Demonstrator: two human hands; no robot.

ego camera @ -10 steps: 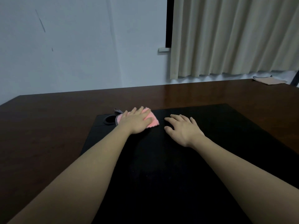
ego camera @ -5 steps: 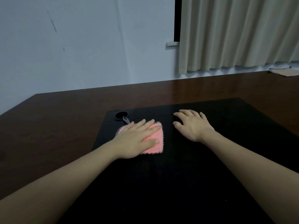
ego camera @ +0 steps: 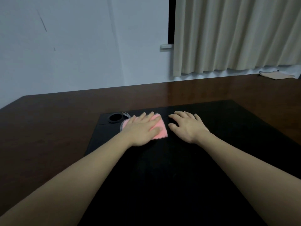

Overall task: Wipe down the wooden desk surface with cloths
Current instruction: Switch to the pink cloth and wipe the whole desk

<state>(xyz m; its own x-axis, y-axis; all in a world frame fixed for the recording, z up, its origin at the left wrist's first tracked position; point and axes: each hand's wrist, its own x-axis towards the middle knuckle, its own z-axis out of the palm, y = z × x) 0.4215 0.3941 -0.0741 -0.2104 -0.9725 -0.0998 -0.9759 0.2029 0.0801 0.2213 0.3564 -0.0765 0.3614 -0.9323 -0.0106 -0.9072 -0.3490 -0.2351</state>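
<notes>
Hands were both flat on the black mat (ego camera: 187,160) that covered the near middle of the wooden desk (ego camera: 48,131). The left hand (ego camera: 141,129) lay palm down on a pink cloth (ego camera: 160,129), fingers straight and slightly spread, pressing it against the mat; nothing was curled round the cloth. The cloth showed past the fingertips and along the thumb side, and a grey patterned edge (ego camera: 125,115) stuck out on its left, toward the far end. A round black hole (ego camera: 116,117) sat in the mat's far left corner, just beside that grey edge, apart from the hand.

The right hand (ego camera: 187,126) rested palm down on the bare mat, just right of the cloth and not touching it. Its fingers were spread and a little bent at the knuckles, tips on the mat, holding nothing. Both forearms were bare.

A second cloth (ego camera: 276,75), beige and folded, lay on the desk at the far right edge, well apart from both hands. Behind the desk stood a pale wall (ego camera: 81,46), and a cream curtain (ego camera: 236,35) hung at the right, its hem just above the desk's back edge.
</notes>
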